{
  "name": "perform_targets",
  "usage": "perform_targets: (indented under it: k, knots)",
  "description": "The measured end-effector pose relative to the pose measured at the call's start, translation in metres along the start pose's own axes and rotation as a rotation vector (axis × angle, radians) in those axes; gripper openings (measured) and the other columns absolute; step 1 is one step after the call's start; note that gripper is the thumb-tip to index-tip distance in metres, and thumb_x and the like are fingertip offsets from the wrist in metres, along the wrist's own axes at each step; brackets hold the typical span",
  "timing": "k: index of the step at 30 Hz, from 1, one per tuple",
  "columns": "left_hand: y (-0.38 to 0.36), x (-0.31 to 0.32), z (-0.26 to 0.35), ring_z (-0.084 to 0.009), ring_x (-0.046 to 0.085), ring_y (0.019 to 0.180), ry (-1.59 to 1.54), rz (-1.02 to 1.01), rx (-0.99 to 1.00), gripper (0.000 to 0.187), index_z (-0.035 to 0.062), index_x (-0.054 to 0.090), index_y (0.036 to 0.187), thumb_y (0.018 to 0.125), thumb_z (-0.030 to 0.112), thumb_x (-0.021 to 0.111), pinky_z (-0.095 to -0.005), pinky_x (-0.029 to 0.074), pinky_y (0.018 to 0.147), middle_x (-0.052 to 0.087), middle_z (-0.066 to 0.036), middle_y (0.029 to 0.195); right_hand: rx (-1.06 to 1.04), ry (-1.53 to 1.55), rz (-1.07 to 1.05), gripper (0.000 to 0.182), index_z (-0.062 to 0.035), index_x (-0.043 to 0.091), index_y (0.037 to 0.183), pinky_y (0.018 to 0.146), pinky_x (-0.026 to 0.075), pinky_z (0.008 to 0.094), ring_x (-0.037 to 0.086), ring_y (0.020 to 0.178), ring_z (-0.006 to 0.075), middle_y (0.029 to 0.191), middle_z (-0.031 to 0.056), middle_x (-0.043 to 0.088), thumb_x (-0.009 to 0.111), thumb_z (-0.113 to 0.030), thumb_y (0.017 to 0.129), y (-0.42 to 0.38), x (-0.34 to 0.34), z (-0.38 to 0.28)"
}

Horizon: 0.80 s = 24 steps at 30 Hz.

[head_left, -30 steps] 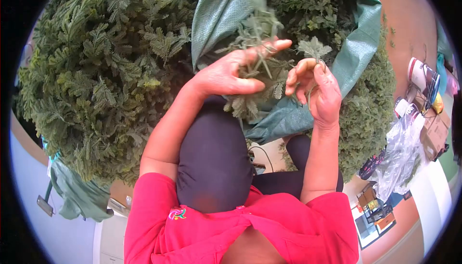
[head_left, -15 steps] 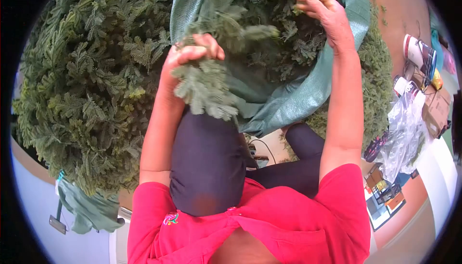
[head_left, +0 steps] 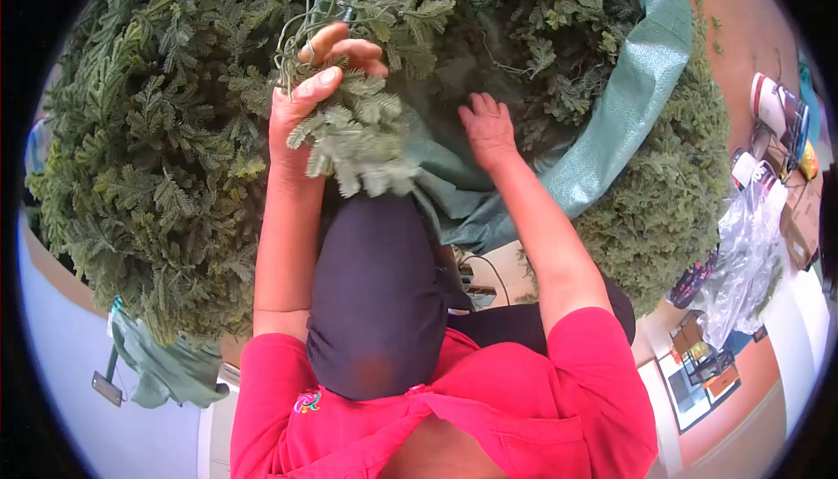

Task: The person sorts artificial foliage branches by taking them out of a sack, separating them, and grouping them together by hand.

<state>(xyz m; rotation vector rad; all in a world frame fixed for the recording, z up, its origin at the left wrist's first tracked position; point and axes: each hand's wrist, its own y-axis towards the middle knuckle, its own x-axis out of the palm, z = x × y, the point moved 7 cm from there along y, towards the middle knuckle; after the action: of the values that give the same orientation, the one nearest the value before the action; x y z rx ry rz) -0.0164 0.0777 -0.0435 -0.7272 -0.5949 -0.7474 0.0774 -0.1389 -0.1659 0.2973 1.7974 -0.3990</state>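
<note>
Green needled sprigs with thin stems [head_left: 362, 134] hang in my left hand [head_left: 327, 73], whose fingers curl around them beside the large heap of greenery [head_left: 166, 156]. To the right, my right hand [head_left: 489, 130] reaches into the mouth of a green woven sack [head_left: 642, 68]. Its fingers are slightly apart, and nothing shows in them. More green sprigs [head_left: 559, 60] lie inside the sack, around and beyond that hand.
Another pile of greenery [head_left: 655, 199] stands right of the sack. Clear plastic bags [head_left: 742, 243], a cardboard box [head_left: 801, 217] and shoes [head_left: 772, 108] lie at the far right. A green cloth [head_left: 161, 361] hangs at the lower left.
My right hand has moved left and down from the sack's far right side into its opening. My left hand has turned and its fingers have loosened somewhat around the sprigs.
</note>
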Motion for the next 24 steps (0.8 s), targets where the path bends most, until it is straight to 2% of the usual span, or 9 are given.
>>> perform_targets:
  k: [3,9,11,13,14,15,17,19,24]
  knots:
    - [0.002,0.002,0.003,-0.0295,0.058,0.097,0.015,-0.07,0.085,0.027,-0.0001,0.059,0.104,0.083,0.016,0.061,-0.0413,0.042,0.093,0.06,-0.017,0.101,0.009,0.003,-0.139,0.014,-0.009,0.064,0.086,0.076,0.046,0.0409,0.056,0.091,0.0271,0.098,0.0081,0.058,0.058,-0.007,0.073,0.009,0.004,0.016]
    - [0.004,0.003,-0.004,-0.0262,0.054,0.096,-0.175,-0.176,0.083,0.017,0.0039,0.055,0.082,0.082,0.018,0.065,-0.0394,0.042,0.09,0.055,-0.01,0.086,0.518,1.049,-0.019,0.016,-0.0017,0.068,0.096,0.082,0.047,0.0258,0.061,0.09,0.0148,0.097,0.0058,0.066,0.063,-0.012,0.086,0.013,-0.108,0.078]
    - [0.001,0.006,0.001,-0.0273,0.055,0.094,-0.155,-0.164,0.122,0.018,0.0049,0.053,0.076,0.083,0.017,0.063,-0.0395,0.042,0.089,0.054,-0.01,0.084,0.413,0.414,-0.079,0.018,0.0011,0.067,0.097,0.083,0.046,0.0244,0.06,0.091,0.0118,0.097,0.0042,0.066,0.06,-0.012,0.088,0.009,-0.143,0.086]
    - [0.0,-0.003,0.0,-0.0278,0.056,0.089,-0.036,-0.143,0.064,0.019,0.0047,0.051,0.072,0.083,0.017,0.06,-0.0389,0.043,0.087,0.053,-0.01,0.079,0.54,0.963,-0.004,0.019,0.0009,0.067,0.1,0.082,0.045,0.0246,0.06,0.091,0.012,0.098,0.0042,0.067,0.059,-0.012,0.088,0.007,-0.179,0.087]
    - [0.0,-0.002,0.0,-0.0281,0.057,0.082,-0.037,-0.14,0.066,0.019,0.0038,0.05,0.072,0.082,0.017,0.059,-0.0384,0.044,0.082,0.053,-0.011,0.072,0.466,1.291,0.064,0.02,0.0019,0.066,0.101,0.081,0.045,0.0249,0.06,0.091,0.0115,0.098,0.006,0.067,0.058,-0.011,0.088,0.004,-0.189,0.088]
    - [0.0,-0.002,0.0,-0.0281,0.057,0.082,-0.045,-0.144,0.068,0.019,0.0038,0.05,0.072,0.082,0.017,0.059,-0.0384,0.044,0.082,0.053,-0.011,0.072,0.659,1.085,-0.035,0.02,0.0027,0.066,0.1,0.083,0.045,0.0263,0.06,0.092,0.0133,0.097,0.0083,0.067,0.056,-0.01,0.089,0.0,-0.191,0.101]
    - [0.0,0.0,-0.004,-0.0279,0.058,0.078,-0.114,-0.149,0.035,0.02,0.0034,0.049,0.071,0.082,0.017,0.059,-0.038,0.046,0.075,0.053,-0.012,0.07,0.606,0.769,-0.087,0.022,0.0045,0.064,0.102,0.086,0.045,0.028,0.062,0.093,0.0172,0.096,0.0125,0.067,0.054,-0.01,0.09,0.003,-0.216,0.103]
    - [-0.003,0.004,0.001,-0.0247,0.059,0.068,0.019,-0.08,0.014,0.03,-0.0081,0.058,0.098,0.081,0.017,0.059,-0.0367,0.047,0.069,0.056,-0.012,0.063,0.445,1.515,0.086,0.023,0.0053,0.062,0.105,0.087,0.046,0.0305,0.063,0.094,0.0214,0.095,0.0153,0.067,0.052,-0.009,0.09,0.001,-0.24,0.096]
    - [0.0,0.008,0.004,-0.0241,0.059,0.067,0.09,-0.171,0.013,0.05,-0.0124,0.053,0.117,0.077,0.017,0.061,-0.036,0.048,0.071,0.058,-0.01,0.063,0.522,1.196,0.187,0.024,0.0052,0.061,0.107,0.087,0.047,0.0325,0.063,0.093,0.0233,0.095,0.0176,0.067,0.054,-0.01,0.089,0.019,-0.269,0.115]
